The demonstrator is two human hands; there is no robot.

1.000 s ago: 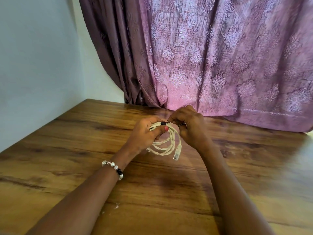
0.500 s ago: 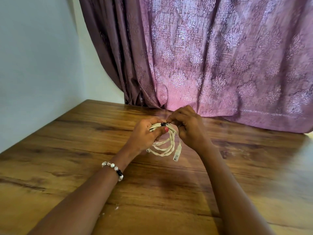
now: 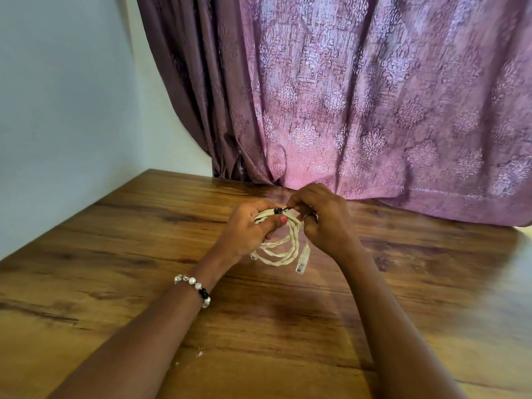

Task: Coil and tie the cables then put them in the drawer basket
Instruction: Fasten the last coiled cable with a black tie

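Cable (image 3: pixel 283 249), pale and coiled into loops, hangs in our hands above a wood-grain table (image 3: pixel 115 254), its clear plug (image 3: pixel 302 259) dangling at the lower right. A mauve patterned curtain (image 3: pixel 359 96) drapes onto the table's far edge; a pale wall (image 3: pixel 57 96) runs along the left. Our left hand (image 3: pixel 249 230), a beaded bracelet (image 3: pixel 193 287) on its wrist, grips the top of the coil, fingers curled round it. The fingers of our right hand (image 3: pixel 322 220) pinch a black tie (image 3: pixel 280 210) at the coil's top. Since a second ago, hands and cable have barely shifted; the grip is unchanged.
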